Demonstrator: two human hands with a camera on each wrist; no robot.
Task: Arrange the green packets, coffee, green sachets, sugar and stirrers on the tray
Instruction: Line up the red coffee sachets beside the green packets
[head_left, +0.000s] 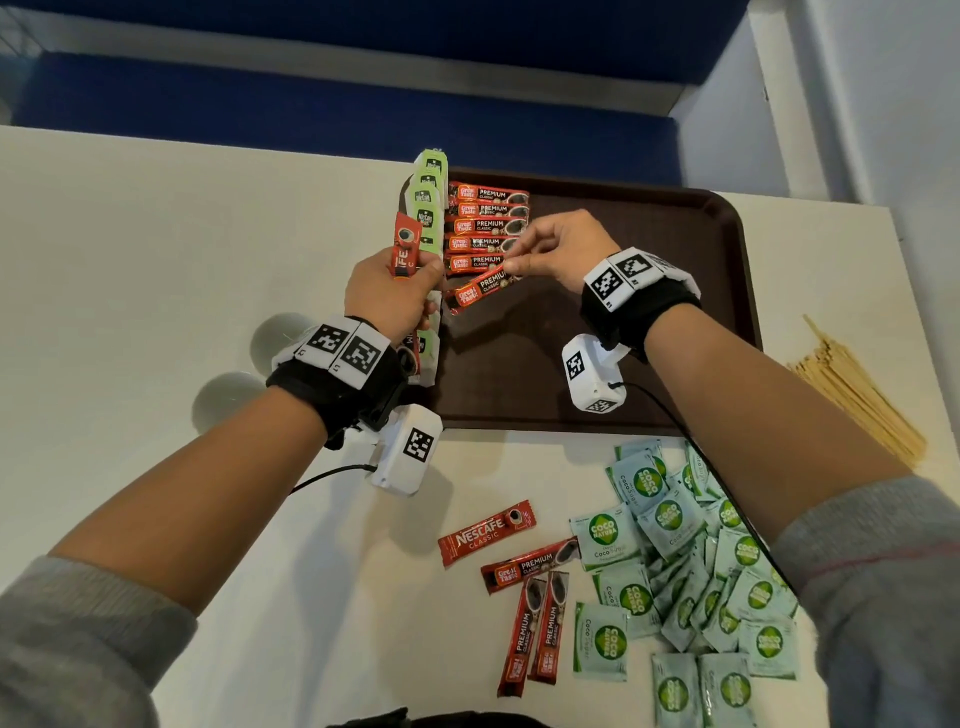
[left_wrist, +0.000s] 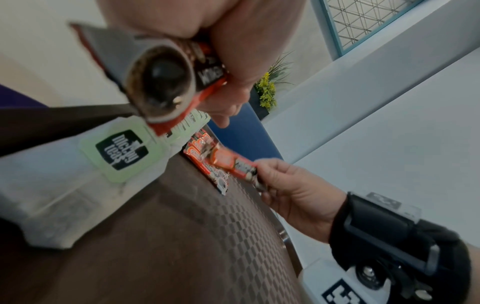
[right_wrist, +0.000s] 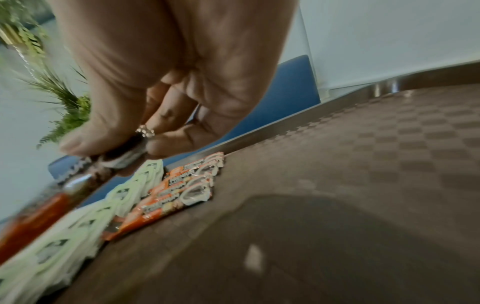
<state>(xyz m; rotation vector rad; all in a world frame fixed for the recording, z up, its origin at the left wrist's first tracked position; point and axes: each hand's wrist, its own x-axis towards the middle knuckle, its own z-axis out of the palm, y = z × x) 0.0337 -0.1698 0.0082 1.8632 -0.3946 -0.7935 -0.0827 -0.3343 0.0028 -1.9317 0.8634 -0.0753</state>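
Observation:
A brown tray (head_left: 649, 291) lies on the white table. Along its left edge runs a column of light green tea packets (head_left: 429, 193), and beside them a column of red coffee sticks (head_left: 485, 226). My right hand (head_left: 524, 262) pinches one end of a red coffee stick (head_left: 480, 289), held tilted just below that column. My left hand (head_left: 410, 283) grips upright red coffee sticks (head_left: 405, 249) at the tray's left edge. In the left wrist view those gripped coffee sticks (left_wrist: 166, 82) hang over a green tea packet (left_wrist: 122, 152). In the right wrist view the pinched stick (right_wrist: 78, 185) is blurred.
On the table in front of the tray lie loose red coffee sticks (head_left: 519, 571) and a heap of pale green sugar sachets (head_left: 685, 571). A bundle of wooden stirrers (head_left: 852, 384) lies right of the tray. The tray's middle and right are bare.

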